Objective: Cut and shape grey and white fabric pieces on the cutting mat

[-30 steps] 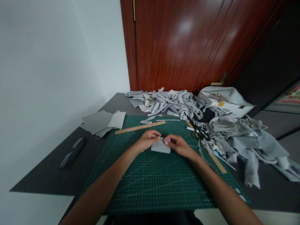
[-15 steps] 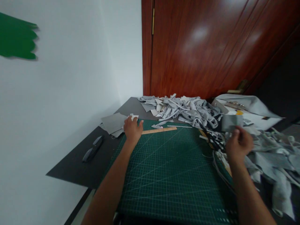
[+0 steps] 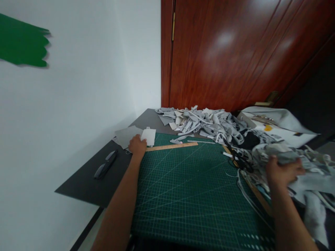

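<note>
My left hand [image 3: 138,145] lies at the right edge of some stacked grey fabric sheets [image 3: 128,134], its fingers curled on them. Against its thumb is a white square piece [image 3: 148,137], lying flat and reaching onto the green cutting mat [image 3: 193,184]. A wooden ruler [image 3: 172,146] runs from beside this hand across the mat's far part. My right hand [image 3: 284,171], a little blurred, is over a heap of grey fabric scraps [image 3: 311,181] on the right. Its thumb and fingers are spread, with a grey piece [image 3: 286,157] on the heap just beyond them.
Another scrap heap [image 3: 206,120] lies along the back, before a reddish wooden door [image 3: 214,52]. Glasses [image 3: 106,165] rest on the dark tabletop at left. Black-handled scissors [image 3: 240,162] sit at the mat's right edge. A white box [image 3: 277,127] stands back right.
My left hand has slid left off the white piece onto the grey sheets. My right hand, which held up a grey square, has moved right and opened over the scraps.
</note>
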`<state>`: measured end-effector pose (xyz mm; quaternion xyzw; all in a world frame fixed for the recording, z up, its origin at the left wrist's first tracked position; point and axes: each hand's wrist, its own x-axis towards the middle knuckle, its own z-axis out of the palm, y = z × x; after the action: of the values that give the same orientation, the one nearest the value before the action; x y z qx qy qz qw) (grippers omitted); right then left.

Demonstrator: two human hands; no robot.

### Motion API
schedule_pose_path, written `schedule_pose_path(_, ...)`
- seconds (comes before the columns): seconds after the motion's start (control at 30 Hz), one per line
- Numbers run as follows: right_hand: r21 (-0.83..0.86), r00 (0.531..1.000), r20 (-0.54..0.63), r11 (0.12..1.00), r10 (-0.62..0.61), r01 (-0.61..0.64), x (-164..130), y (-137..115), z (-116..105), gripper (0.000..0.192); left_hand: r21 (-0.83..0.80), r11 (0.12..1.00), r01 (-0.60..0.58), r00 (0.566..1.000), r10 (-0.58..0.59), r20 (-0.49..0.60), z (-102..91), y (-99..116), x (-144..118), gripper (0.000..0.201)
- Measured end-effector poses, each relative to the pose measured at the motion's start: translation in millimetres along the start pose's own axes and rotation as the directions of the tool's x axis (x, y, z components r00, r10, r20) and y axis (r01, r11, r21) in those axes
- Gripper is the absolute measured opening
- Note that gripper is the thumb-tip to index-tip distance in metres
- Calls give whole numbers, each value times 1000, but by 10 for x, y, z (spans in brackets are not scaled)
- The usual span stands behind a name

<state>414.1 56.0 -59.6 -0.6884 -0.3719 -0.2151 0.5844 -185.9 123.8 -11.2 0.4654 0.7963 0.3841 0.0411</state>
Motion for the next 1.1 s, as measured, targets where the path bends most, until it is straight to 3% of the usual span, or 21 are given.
schedule_pose_path(0.07,-112,979,-53,973,196,-200,-40,-52,-51,102,-106,994,35,999,-37,-13,19,-8,54,33)
schedule_pose_path(0.1,-146,975,-62,964,215,-222,-50,-98,-81,109,-167,985,44,999,-48,-20,35,1,80,31)
schedule_pose_path(0.2,-161,996,-24,983,90,-93,-58,-289,-153,114,-368,930,29,998,-47,-42,99,91,142,31)
schedule_pose_path(0.33,-80,992,-62,992,-107,102,-167,-656,-98,95,-623,782,-19,999,-6,-38,153,306,121,33)
schedule_pose_path(0.43,146,965,92,962,-245,231,-441,-1023,36,76,-750,662,-10,998,49,31,109,485,-45,39)
schedule_pose_path(0.5,362,953,234,927,-194,100,-700,-1288,104,73,-817,577,11,984,140,112,63,609,-260,44)
schedule_pose_path(0.53,485,919,358,874,-164,-33,-836,-1415,120,71,-893,446,66,948,250,195,49,673,-399,47)
schedule_pose_path(0.57,574,856,493,797,-155,-186,-966,-1533,123,67,-924,353,144,894,354,274,46,737,-555,50)
schedule_pose_path(0.6,602,752,633,726,-181,-333,-1085,-1637,113,65,-927,315,201,842,428,328,57,800,-721,49)
schedule_pose_path(0.67,549,564,798,641,-212,-536,-1273,-1797,70,65,-919,332,213,766,527,369,117,912,-1045,38)
schedule_pose_path(0.7,514,502,836,639,-223,-572,-1340,-1853,45,67,-916,349,199,741,558,373,161,956,-1185,33)
schedule_pose_path(0.77,463,445,871,654,-210,-598,-1423,-1921,8,71,-906,377,194,705,589,396,255,1009,-1380,26)
schedule_pose_path(0.8,439,428,882,666,-194,-603,-1443,-1936,0,72,-895,401,196,683,599,418,298,1017,-1428,25)
schedule_pose_path(0.87,407,419,894,672,-156,-619,-1454,-1940,8,68,-887,423,186,681,595,427,363,1004,-1431,25)
schedule_pose_path(1.0,396,430,894,668,-124,-630,-1412,-1875,83,52,-890,410,198,747,525,408,423,927,-1244,30)
schedule_pose_path(1.1,412,477,871,703,-118,-579,-1366,-1793,144,48,-883,447,141,777,503,379,463,883,-1124,28)
